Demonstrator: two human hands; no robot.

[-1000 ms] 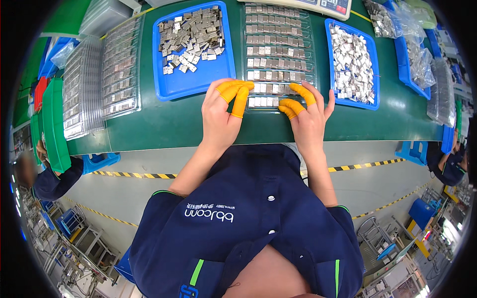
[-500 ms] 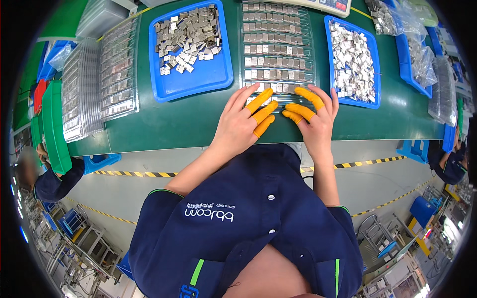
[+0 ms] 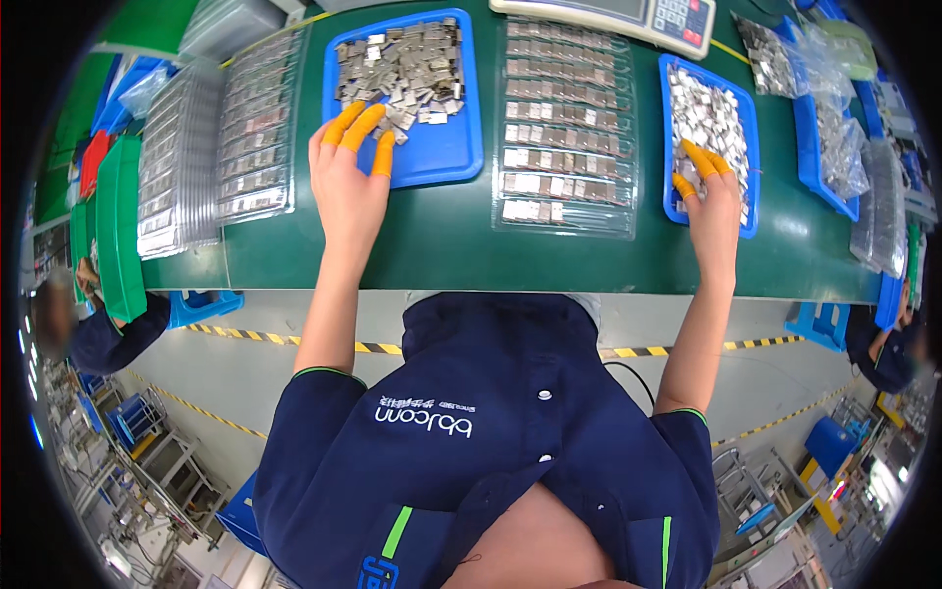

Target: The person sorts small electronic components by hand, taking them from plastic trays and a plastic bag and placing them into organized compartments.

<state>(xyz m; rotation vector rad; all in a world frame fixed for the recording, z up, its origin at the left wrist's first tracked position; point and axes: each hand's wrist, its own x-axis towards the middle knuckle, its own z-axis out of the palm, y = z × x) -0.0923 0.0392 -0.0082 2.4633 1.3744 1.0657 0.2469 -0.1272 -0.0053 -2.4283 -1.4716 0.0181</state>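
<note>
Yellow finger cots cover several fingertips on both hands. My left hand (image 3: 351, 172) reaches over the near left corner of a blue tray (image 3: 442, 162), its fingertips apart among small silver metal connector shells (image 3: 417, 64). Over the left part of another blue tray (image 3: 754, 157), my right hand (image 3: 711, 191) has its fingers apart, tips down at small white-and-silver connector parts (image 3: 708, 113). Whether either hand touches or pinches a piece is too small to tell. Between the hands lies a clear plastic blister tray (image 3: 569, 224) with rows of silver shells.
Stacked clear trays (image 3: 177, 167) stand at left beside another filled tray (image 3: 257, 147) and a green bin (image 3: 120, 226). A scale with a keypad (image 3: 677, 20) sits behind. Blue bins with bagged parts (image 3: 834, 128) line the right. Co-workers are at both far sides.
Both hands have left the middle blister tray and spread apart, the left to the silver shells, the right to the white parts. The view has shifted slightly, uncovering the blister tray's near rows.
</note>
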